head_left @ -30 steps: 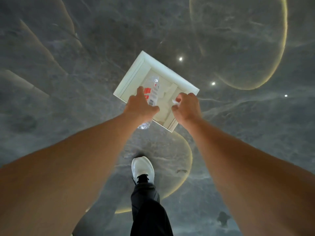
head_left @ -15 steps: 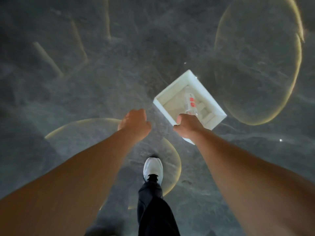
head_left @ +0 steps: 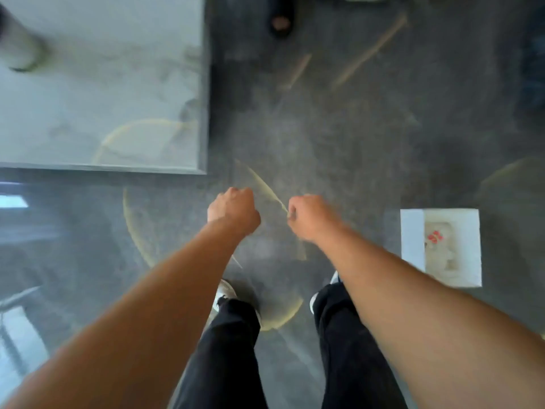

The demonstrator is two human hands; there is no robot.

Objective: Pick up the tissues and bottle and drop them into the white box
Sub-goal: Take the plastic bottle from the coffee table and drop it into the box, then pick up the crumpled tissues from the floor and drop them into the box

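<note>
The white box [head_left: 411, 240] sits on the dark floor at the right. Inside it lies the clear bottle [head_left: 438, 240] with a red label, among pale crumpled tissues [head_left: 448, 262]. My left hand [head_left: 233, 209] and my right hand [head_left: 309, 218] are held out in front of me over the floor, well left of the box. Both are curled into loose fists with nothing visible in them. The picture is blurred by motion.
A pale grey marble table [head_left: 100, 84] fills the upper left, its corner near my left hand. Another person's dark shoe [head_left: 280, 23] shows at the top. My two legs in black trousers and white shoes [head_left: 224, 293] stand below my hands.
The bottle left my left hand and lies in the box. Both hands have pulled away from the box and closed. My view has swung left, so the box now lies at the right.
</note>
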